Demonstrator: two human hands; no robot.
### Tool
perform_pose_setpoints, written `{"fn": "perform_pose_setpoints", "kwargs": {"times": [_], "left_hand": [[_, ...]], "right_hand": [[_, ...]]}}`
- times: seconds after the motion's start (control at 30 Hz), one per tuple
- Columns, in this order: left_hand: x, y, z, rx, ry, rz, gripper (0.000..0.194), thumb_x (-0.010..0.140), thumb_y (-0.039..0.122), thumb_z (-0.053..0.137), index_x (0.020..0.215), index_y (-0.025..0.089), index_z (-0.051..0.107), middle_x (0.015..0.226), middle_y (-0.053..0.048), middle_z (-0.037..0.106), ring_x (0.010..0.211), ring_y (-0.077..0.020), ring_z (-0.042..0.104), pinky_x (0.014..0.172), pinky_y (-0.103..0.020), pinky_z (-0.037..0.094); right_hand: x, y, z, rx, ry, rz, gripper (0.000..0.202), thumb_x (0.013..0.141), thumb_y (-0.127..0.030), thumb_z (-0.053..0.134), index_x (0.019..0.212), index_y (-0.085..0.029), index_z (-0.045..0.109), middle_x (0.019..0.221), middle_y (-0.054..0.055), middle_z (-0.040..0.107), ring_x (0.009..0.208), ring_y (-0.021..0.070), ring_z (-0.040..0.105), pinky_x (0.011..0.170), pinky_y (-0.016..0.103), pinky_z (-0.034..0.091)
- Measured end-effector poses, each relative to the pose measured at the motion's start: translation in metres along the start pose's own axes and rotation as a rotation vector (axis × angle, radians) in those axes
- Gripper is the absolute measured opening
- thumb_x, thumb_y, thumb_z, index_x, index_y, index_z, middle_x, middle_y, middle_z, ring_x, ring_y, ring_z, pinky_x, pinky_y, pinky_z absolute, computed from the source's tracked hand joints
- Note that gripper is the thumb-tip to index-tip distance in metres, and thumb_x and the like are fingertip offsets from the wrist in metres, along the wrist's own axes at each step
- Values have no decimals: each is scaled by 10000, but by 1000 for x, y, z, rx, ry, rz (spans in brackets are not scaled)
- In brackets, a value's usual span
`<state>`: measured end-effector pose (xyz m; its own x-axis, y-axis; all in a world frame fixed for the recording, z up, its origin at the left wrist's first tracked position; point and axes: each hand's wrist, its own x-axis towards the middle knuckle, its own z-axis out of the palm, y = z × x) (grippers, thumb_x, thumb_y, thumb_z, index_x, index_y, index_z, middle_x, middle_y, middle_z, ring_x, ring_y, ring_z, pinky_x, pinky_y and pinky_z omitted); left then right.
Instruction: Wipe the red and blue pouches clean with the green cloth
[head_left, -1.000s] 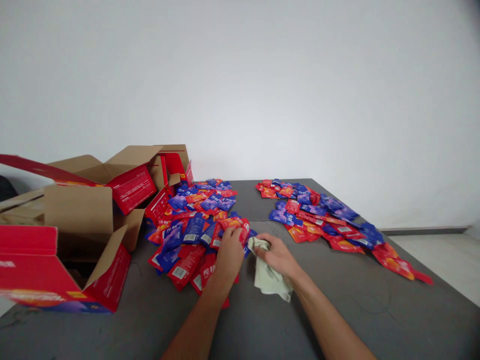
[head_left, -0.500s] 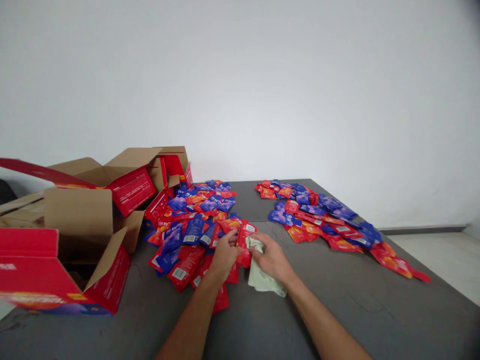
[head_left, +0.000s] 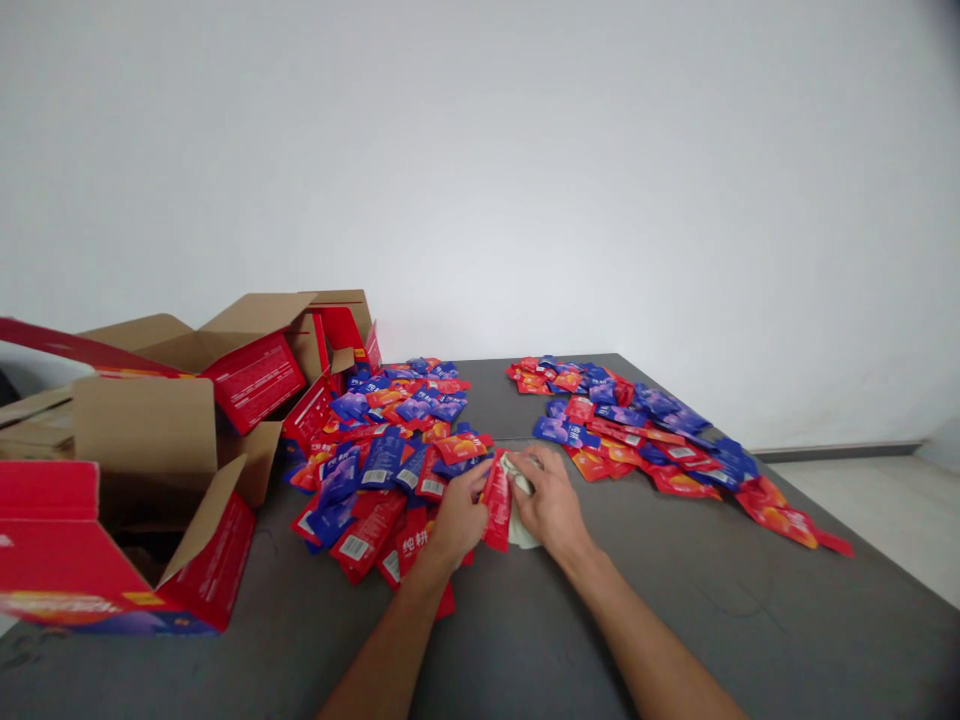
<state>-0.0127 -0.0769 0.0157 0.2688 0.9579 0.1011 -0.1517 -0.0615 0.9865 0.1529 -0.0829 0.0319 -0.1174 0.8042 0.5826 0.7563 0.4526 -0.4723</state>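
Note:
A red pouch (head_left: 497, 508) is upright between my hands near the middle of the table. My left hand (head_left: 463, 515) grips its left edge. Bunched in my right hand (head_left: 550, 503) is a pale green cloth (head_left: 522, 530), pressed against the pouch's right side; part of the cloth hangs below the fingers. Close by my left hand lies a heap of red and blue pouches (head_left: 382, 462), several with barcodes facing up. My left forearm hides part of that heap's near edge.
Open red cardboard boxes (head_left: 196, 560) stand along the left side, flaps spread. A second spread of red and blue pouches (head_left: 682, 455) runs along the right edge of the dark grey table (head_left: 750, 620). A white wall (head_left: 510, 180) rises behind.
The red pouch has turned, its barcode no longer showing. My right hand has shifted up slightly with the cloth, which is more gathered and hangs less far out.

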Motion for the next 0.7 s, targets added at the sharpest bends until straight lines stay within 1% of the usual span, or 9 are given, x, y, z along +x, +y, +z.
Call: {"fn": "perform_pose_setpoints", "kwargs": {"times": [0.13, 0.2, 0.27, 0.33, 0.43, 0.5, 0.57, 0.63, 0.7], "left_hand": [[3, -2, -6, 54, 115, 36, 816, 590, 0, 483, 1391, 147, 532, 1235, -116, 702, 1139, -254, 654, 944, -396, 546], [5, -2, -8, 77, 142, 49, 825, 582, -12, 465, 1394, 122, 515, 1248, -121, 694, 1153, -242, 649, 998, -406, 518], [7, -1, -9, 121, 159, 74, 820, 586, -21, 456, 1391, 125, 513, 1286, -112, 674, 1182, -233, 634, 1032, -404, 496], [6, 1, -7, 224, 195, 115, 785, 610, -29, 467, 1372, 150, 535, 1319, -97, 655, 1224, -232, 605, 1062, -400, 471], [4, 7, -7, 481, 325, 145, 714, 670, -30, 495, 1355, 165, 551, 1359, -106, 622, 1287, -248, 550, 1117, -415, 408], [3, 11, -9, 659, 422, 135, 680, 703, -31, 487, 1351, 162, 549, 1380, -120, 598, 1312, -254, 520, 1147, -430, 364], [4, 11, -13, 811, 474, 133, 633, 731, -29, 460, 1331, 147, 561, 1376, -137, 586, 1321, -257, 502, 1163, -433, 338], [5, 8, -16, 925, 484, 135, 570, 764, -7, 447, 1299, 135, 581, 1371, -151, 570, 1325, -268, 488, 1158, -426, 342], [6, 4, -19, 1002, 476, 131, 510, 793, 20, 453, 1267, 137, 601, 1385, -157, 542, 1332, -281, 470, 1145, -425, 354]], "right_hand": [[-6, -22, -1, -22, -240, -60, 474, 817, -113, 544, 1242, -289, 655, 1182, 52, 600, 1075, 228, 503, 934, 339, 440], [-9, -32, -2, -31, -323, -56, 481, 783, -95, 554, 1203, -299, 672, 1163, 41, 609, 1061, 223, 506, 908, 318, 437], [-9, -37, -3, -38, -362, -35, 447, 768, -97, 565, 1146, -299, 697, 1137, 39, 619, 1045, 221, 516, 897, 308, 433], [-8, -37, -6, -48, -366, 0, 418, 770, -104, 569, 1116, -292, 711, 1115, 48, 627, 1039, 223, 527, 900, 309, 428], [-5, -27, -12, -116, -370, 78, 378, 785, -124, 569, 1098, -268, 723, 1076, 75, 631, 1023, 236, 538, 895, 330, 420], [-5, -17, -16, -214, -392, 161, 352, 775, -144, 591, 1082, -251, 726, 1075, 98, 628, 1029, 262, 534, 890, 370, 414], [-6, -8, -17, -328, -424, 236, 314, 759, -176, 624, 1049, -232, 731, 1077, 127, 628, 1051, 308, 523, 909, 451, 393], [-9, -4, -17, -414, -436, 259, 275, 748, -222, 659, 1013, -209, 732, 1090, 157, 630, 1099, 365, 495, 953, 561, 335], [-11, -6, -15, -440, -407, 216, 323, 735, -253, 684, 1052, -198, 716, 1179, 181, 612, 1194, 419, 429, 1004, 646, 245]]}}
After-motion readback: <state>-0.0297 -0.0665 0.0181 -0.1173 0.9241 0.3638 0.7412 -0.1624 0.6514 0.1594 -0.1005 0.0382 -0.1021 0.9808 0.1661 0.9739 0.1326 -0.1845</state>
